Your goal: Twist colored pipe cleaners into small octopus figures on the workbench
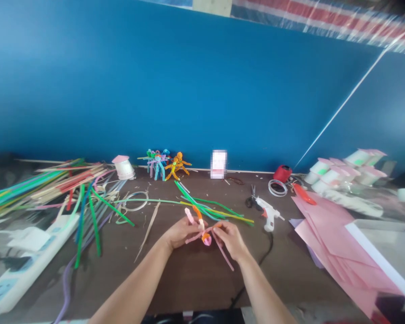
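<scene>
My left hand (182, 232) and my right hand (230, 239) are close together above the brown tabletop (189, 288). Between them I hold a small figure of twisted fuzzy pipe cleaners (202, 229), mostly pink and orange. Both hands pinch it, the left near the orange part and the right at a pink strand. A pink end (189, 216) and an orange loop (198, 216) stick up, while a long pink strand (224, 254) hangs down to the right. My fingers hide part of the twists.
Loose green and yellow straws (209, 209) lie just ahead. Further off are small pipe-cleaner figures (165, 165), a hot glue gun (268, 213), scissors (253, 200), a straw pile (30, 189), a power strip (30, 258), pink paper sheets (334, 238), and paper cups (344, 173).
</scene>
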A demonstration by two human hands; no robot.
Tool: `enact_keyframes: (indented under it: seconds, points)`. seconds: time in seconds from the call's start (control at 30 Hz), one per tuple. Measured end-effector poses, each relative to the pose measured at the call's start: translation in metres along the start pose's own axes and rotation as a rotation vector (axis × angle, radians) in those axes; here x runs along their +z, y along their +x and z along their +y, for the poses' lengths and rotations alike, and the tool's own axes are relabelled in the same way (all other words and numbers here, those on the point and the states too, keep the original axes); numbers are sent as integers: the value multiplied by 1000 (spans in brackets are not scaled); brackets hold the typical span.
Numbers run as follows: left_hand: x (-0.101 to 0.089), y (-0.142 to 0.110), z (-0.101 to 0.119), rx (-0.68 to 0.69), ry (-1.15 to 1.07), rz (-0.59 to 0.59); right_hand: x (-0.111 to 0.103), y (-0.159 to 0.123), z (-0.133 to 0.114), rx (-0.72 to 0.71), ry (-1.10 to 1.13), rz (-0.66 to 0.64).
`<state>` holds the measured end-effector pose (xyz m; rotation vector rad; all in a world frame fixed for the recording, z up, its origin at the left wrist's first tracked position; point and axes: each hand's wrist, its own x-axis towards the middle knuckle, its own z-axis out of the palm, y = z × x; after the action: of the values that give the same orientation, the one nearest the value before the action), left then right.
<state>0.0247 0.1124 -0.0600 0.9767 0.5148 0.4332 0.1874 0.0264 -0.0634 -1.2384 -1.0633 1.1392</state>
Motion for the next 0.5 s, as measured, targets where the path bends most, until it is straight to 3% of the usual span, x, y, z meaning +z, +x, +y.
enact_keyframes:
  seconds: [0.5]
  points:
    - [3, -2, 3, 13, 21, -1, 0, -1, 0, -9, 19, -7]
